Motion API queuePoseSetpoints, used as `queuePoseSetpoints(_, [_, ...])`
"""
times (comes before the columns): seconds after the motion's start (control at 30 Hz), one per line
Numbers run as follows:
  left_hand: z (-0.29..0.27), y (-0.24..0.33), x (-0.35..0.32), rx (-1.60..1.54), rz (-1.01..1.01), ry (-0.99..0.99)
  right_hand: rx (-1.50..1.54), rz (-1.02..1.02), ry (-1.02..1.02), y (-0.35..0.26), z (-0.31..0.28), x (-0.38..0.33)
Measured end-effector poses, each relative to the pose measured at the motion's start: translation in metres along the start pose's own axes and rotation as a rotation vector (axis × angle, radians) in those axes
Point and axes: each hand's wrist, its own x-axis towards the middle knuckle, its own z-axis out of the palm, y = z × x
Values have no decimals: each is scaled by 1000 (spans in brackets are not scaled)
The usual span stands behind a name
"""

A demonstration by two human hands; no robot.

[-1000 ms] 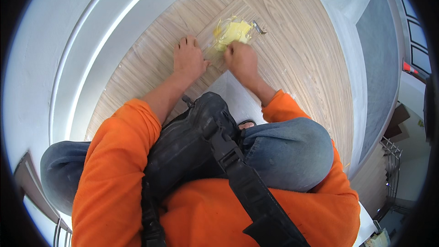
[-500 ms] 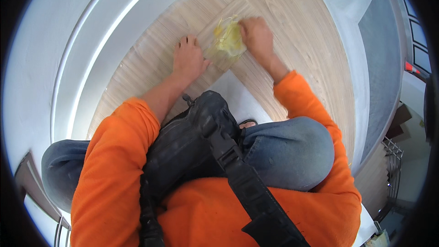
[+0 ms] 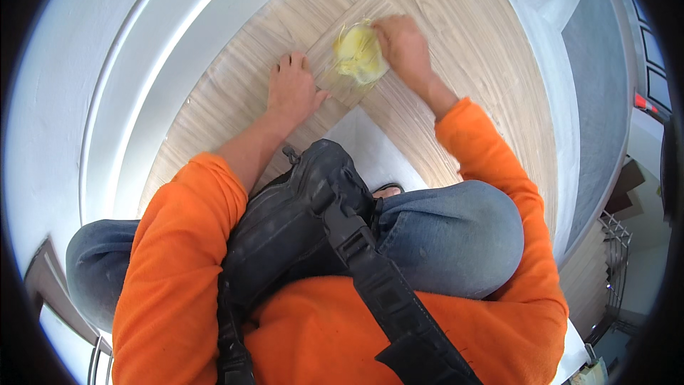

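My left hand rests on the wood-patterned floor, fingers stretched out and holding nothing. Just to the right of it lies a pale yellow, frayed, cloth-like wad with loose threads around its edge. My right hand is closed on the upper right side of the wad, its fingertips partly hidden and slightly blurred. Whether the wad is a rag or some other fibrous pad, I cannot tell.
A white stepped ledge curves along the left. A light grey strip runs under the wad's near side toward my foot. On the right is a grey panel with a pale border. A black bag hangs across my lap.
My right hand has shifted slightly up, and the yellow wad under it has changed shape, spreading rounder. My left hand stays almost in place.
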Motion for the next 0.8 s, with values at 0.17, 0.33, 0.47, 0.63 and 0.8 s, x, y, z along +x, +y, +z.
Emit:
queuePoseSetpoints(0.17, [-3, 1, 5, -4, 0, -39, 13, 107, 14, -1, 11, 24])
queuePoseSetpoints(0.33, [2, -4, 2, -11, -6, -10, 21, -92, -118, -33, 19, 3])
queuePoseSetpoints(0.47, [3, -2, 4, -38, 23, -30, 73, -70, -43, -22, 8, 25])
queuePoseSetpoints(0.63, [-2, -2, 2, -21, 4, -36, 52, -283, -220, -47, 16, -3])
queuePoseSetpoints(0.8, [-1, 2, 3, -8, 11, -4, 81, -317, -188, -16, -2, -17])
